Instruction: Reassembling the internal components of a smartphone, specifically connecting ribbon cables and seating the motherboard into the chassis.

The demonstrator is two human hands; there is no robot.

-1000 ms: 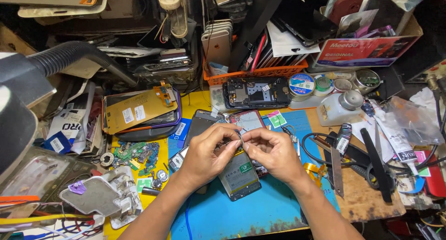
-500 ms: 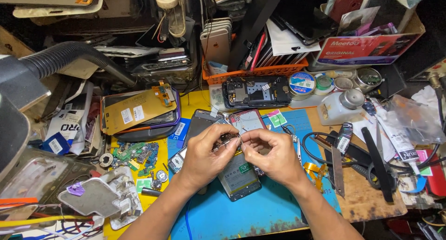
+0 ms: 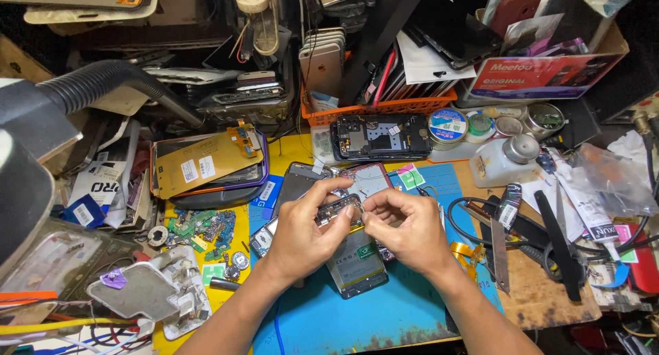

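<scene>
Phone frame (image 3: 338, 210) pinched between left hand (image 3: 305, 233), right hand (image 3: 405, 230)

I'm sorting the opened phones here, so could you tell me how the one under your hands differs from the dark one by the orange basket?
The phone under the hands lies lengthwise away from you on the blue mat, battery showing, both hands on it. The dark phone lies crosswise, untouched, on the yellow surface. Both are open-backed.
</scene>
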